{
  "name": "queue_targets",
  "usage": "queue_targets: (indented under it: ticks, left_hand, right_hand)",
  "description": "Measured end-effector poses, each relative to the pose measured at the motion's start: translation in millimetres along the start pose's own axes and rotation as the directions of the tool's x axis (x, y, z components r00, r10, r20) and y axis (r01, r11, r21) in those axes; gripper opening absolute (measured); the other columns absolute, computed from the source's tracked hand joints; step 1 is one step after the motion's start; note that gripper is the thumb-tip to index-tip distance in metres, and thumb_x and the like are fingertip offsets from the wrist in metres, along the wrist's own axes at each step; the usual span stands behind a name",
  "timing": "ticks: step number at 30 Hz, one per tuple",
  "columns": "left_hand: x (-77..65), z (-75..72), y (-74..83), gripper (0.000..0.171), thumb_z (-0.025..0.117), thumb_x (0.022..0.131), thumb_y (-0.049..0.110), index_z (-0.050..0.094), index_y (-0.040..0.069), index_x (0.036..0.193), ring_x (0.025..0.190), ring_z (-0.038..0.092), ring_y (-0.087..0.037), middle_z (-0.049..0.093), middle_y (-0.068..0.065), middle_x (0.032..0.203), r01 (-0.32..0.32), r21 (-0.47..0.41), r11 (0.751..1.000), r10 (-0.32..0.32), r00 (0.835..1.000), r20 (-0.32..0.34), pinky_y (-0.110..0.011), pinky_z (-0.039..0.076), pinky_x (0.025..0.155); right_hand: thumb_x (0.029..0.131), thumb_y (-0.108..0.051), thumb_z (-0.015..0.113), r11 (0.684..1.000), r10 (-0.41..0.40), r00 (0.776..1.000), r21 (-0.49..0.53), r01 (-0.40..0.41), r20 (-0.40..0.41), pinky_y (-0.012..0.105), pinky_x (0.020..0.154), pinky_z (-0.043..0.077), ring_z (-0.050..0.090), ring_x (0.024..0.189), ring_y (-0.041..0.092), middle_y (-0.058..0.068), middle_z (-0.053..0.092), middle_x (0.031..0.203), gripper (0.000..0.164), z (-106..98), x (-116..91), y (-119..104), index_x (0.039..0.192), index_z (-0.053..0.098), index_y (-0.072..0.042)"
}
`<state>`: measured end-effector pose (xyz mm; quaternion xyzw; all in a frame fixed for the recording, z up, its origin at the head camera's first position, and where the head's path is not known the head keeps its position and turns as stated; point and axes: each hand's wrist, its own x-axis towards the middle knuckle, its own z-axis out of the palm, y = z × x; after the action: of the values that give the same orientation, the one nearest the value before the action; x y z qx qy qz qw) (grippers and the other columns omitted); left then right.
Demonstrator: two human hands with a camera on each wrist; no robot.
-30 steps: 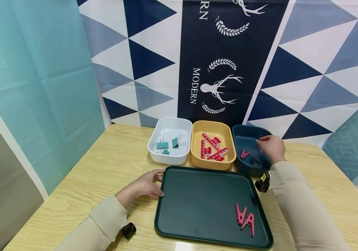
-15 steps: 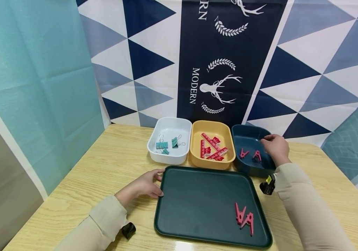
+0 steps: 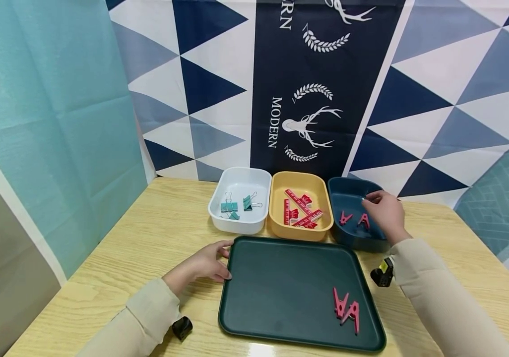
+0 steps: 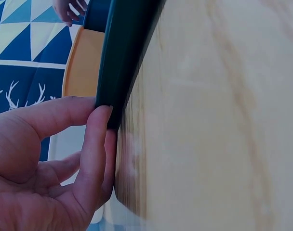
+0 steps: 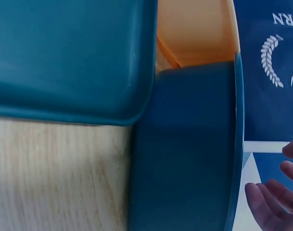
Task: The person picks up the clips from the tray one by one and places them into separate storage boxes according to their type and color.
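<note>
My left hand grips the left edge of a dark green tray lying on the table; in the left wrist view its fingertips are at the rim. Two pink clothespins lie at the tray's right side. Behind its right corner stands a dark blue bin holding two more pink clothespins. My right hand hovers over this bin's right side, fingers loosely bent. The right wrist view shows nothing in those fingers.
A yellow bin with several red ruler-shaped clips stands left of the blue one. Farther left, a white bin holds teal binder clips. A patterned cloth hangs behind the wooden table.
My right hand has let go of a pink clothespin, which now lies in the blue bin. It drew back rightward, then shifted slightly left again. The left hand stays at the tray.
</note>
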<state>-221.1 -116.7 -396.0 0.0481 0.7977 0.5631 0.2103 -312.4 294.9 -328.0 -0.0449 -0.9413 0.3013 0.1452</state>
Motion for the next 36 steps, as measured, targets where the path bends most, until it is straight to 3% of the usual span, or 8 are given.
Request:
queue_targets:
  ticks: [10, 20, 27, 36]
  left_hand:
    - [0.5, -0.6, -2.1, 0.086, 0.068, 0.069, -0.02, 0.032, 0.004, 0.143, 0.08, 0.063, -0.022, 0.044, -0.015, 0.114, -0.005, -0.007, 1.0, 0.005, 1.0, 0.004, -0.038, 0.057, 0.062]
    - [0.7, -0.5, -1.7, 0.086, 0.068, 0.069, -0.02, 0.031, 0.003, 0.144, 0.081, 0.063, -0.023, 0.044, -0.016, 0.115, -0.014, -0.009, 1.0, 0.014, 1.0, 0.012, -0.038, 0.057, 0.063]
    - [0.7, -0.7, -1.3, 0.086, 0.068, 0.069, -0.02, 0.031, 0.004, 0.144, 0.08, 0.063, -0.022, 0.044, -0.016, 0.115, -0.007, -0.005, 1.0, 0.007, 1.0, 0.007, -0.038, 0.057, 0.062]
    - [-0.2, -0.8, -1.8, 0.086, 0.068, 0.069, -0.02, 0.031, 0.003, 0.144, 0.081, 0.063, -0.023, 0.044, -0.016, 0.115, -0.016, -0.009, 1.0, 0.016, 1.0, 0.013, -0.038, 0.057, 0.062]
  right_hand:
    - [0.091, -0.024, 0.052, 0.998, -0.029, 0.999, 0.057, 0.03, -0.015, 0.047, 0.074, 0.046, 0.053, 0.089, 0.037, 0.028, 0.058, 0.104, 0.036, -0.7, -16.8, -6.7, 0.11, 0.058, 0.007]
    - [0.091, -0.028, 0.052, 0.998, 0.007, 1.0, 0.064, -0.006, -0.005, 0.029, 0.054, 0.043, 0.054, 0.079, 0.029, 0.022, 0.058, 0.108, 0.038, 0.8, -31.1, -9.7, 0.116, 0.058, 0.0]
    - [0.09, -0.025, 0.056, 0.994, -0.08, 0.995, 0.074, 0.084, -0.053, 0.03, 0.052, 0.043, 0.055, 0.072, 0.026, 0.022, 0.061, 0.101, 0.034, 3.7, -40.9, -12.5, 0.11, 0.061, 0.001]
    - [0.09, -0.023, 0.058, 0.984, -0.154, 0.987, 0.077, 0.158, -0.054, 0.03, 0.058, 0.047, 0.056, 0.079, 0.03, 0.021, 0.061, 0.098, 0.031, 4.2, -55.6, -15.9, 0.108, 0.061, 0.002]
